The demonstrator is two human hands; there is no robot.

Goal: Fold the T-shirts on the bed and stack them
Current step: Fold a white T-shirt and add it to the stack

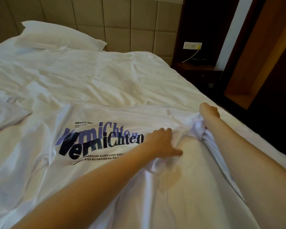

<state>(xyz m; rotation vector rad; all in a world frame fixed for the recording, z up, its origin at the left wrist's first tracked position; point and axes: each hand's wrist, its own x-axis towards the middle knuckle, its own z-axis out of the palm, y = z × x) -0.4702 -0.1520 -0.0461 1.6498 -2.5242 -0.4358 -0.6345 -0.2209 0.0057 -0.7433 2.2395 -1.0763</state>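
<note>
A white T-shirt (96,123) with large dark "Vernichten" lettering lies spread and wrinkled on the near half of the bed (92,76). My left hand (162,141) rests flat on the shirt just right of the print, fingers apart, pressing the cloth down. My right hand (209,111) is closed on a bunched part of the shirt (197,128) near the bed's right edge. Another pale garment (5,113) lies at the far left, partly cut off by the frame.
A white pillow (59,36) sits at the head of the bed against a padded headboard (122,22). A dark bedside table (196,70) with a wall socket (192,45) and cable stands right of the bed.
</note>
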